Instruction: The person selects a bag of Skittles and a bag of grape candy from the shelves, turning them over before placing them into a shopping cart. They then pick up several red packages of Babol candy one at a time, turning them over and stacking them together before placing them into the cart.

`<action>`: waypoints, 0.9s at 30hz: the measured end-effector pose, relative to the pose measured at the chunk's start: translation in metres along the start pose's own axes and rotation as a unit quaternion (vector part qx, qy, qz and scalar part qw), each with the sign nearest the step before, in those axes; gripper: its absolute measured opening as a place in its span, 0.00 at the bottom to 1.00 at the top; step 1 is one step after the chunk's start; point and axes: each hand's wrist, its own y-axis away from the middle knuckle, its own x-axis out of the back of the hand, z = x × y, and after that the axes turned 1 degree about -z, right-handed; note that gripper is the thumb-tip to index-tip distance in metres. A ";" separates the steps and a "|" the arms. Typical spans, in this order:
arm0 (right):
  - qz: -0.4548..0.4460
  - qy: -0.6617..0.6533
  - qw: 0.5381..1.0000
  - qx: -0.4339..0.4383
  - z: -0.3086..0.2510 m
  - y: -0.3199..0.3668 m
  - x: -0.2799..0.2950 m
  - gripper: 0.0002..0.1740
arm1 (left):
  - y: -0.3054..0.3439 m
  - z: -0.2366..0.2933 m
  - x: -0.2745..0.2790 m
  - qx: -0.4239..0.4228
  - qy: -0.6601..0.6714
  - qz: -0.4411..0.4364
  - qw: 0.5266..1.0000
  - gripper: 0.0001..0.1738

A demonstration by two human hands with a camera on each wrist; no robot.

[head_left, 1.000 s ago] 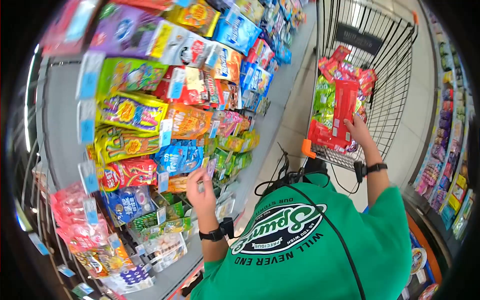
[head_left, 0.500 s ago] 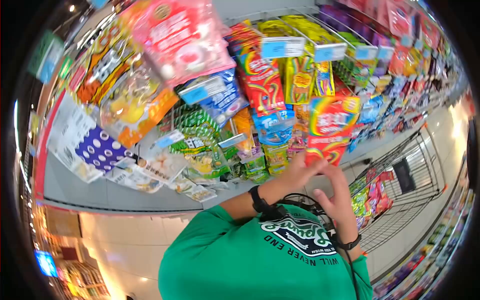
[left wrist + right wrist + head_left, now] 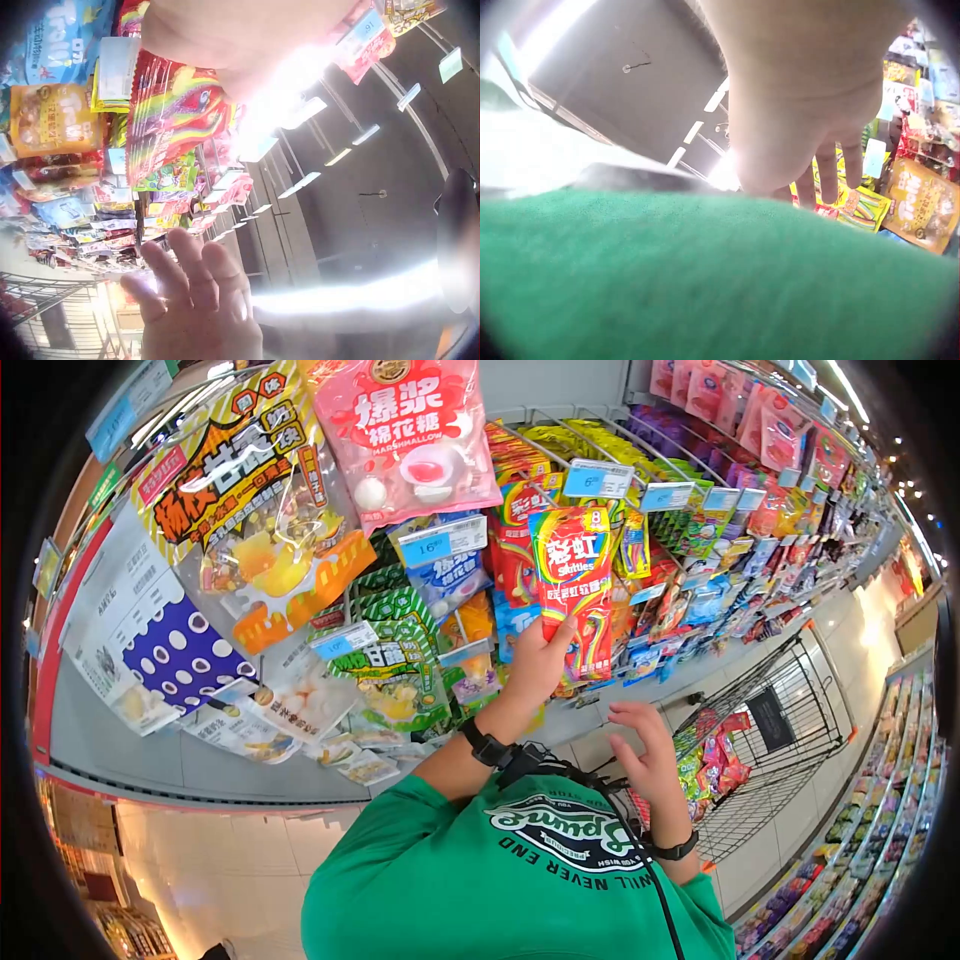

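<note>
A red Skittles candy bag (image 3: 575, 580) with a rainbow print stands upright in front of the shelf. Its lower left edge is gripped by my left hand (image 3: 540, 665), thumb on the front. In the left wrist view the same bag (image 3: 176, 112) shows below my left hand (image 3: 225, 37). Lower and to the right, apart from the bag, is my right hand (image 3: 645, 750), fingers spread and holding nothing. The right wrist view shows that hand (image 3: 802, 97) close to the green shirt (image 3: 705, 277).
Hanging bags fill the shelf, among them a pink marshmallow bag (image 3: 410, 440) and a yellow-and-orange candy bag (image 3: 260, 510). Price tags (image 3: 598, 479) stick out on hooks. A wire shopping cart (image 3: 800, 670) at right holds several candy packs (image 3: 715, 760).
The right hand has left the red packs in the cart, met the left hand at the Skittles bag, then parted from it. The view has swung along the shelf; the bag has moved left.
</note>
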 end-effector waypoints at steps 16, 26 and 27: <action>0.070 -0.020 0.989 -0.129 0.026 0.044 0.016 0.11 | -0.021 0.003 -0.007 0.011 -0.098 0.016 0.995 0.18; 0.069 -0.010 0.989 -0.128 0.038 0.050 0.020 0.09 | -0.106 -0.024 0.022 -0.026 -0.010 0.099 0.995 0.19; 0.067 -0.015 0.989 -0.134 0.040 0.051 0.021 0.09 | -0.113 -0.027 0.026 -0.021 -0.006 0.110 0.994 0.19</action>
